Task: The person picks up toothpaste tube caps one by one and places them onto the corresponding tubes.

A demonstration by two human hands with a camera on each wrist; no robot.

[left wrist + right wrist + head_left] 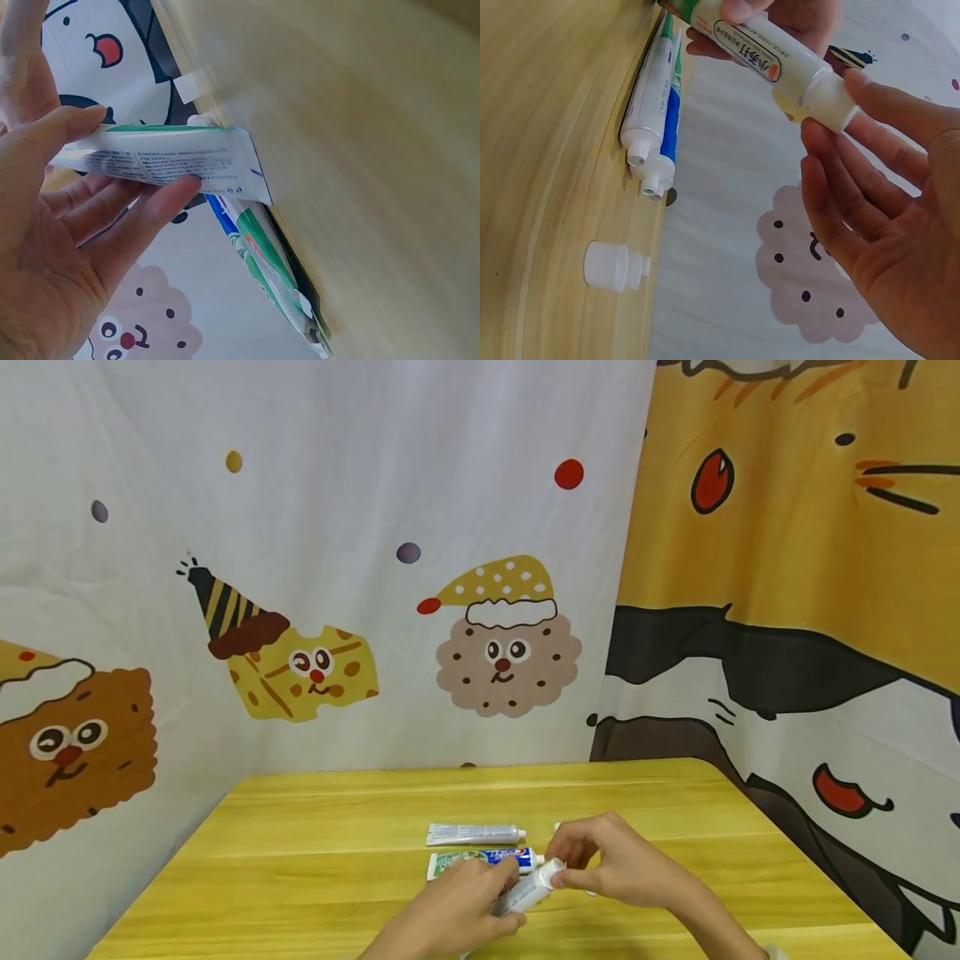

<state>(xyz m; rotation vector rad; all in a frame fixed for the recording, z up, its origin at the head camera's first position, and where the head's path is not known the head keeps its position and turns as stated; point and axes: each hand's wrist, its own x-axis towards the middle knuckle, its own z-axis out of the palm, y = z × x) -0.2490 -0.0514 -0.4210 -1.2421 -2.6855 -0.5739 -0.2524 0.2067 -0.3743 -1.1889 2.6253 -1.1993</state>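
My left hand (pixel 465 903) grips a white toothpaste tube (pixel 520 894) between thumb and fingers, tilted up to the right above the table. In the left wrist view, the flat crimped end of this tube (pixel 225 161) points away from the palm. My right hand (pixel 622 864) pinches the white cap (pixel 831 103) at the tube's other end with thumb and fingertips. Just beyond the hands lie a blue-and-green toothpaste tube (pixel 442 865) and a silver-white tube (pixel 472 835), side by side. Their narrow nozzles show bare in the right wrist view.
White caps (pixel 606 265) stand on the wooden table (pixel 315 860) near the bare nozzles, partly hidden behind my right hand in the head view. A cloth printed with cartoon figures (pixel 337 527) hangs behind the table and along its right side.
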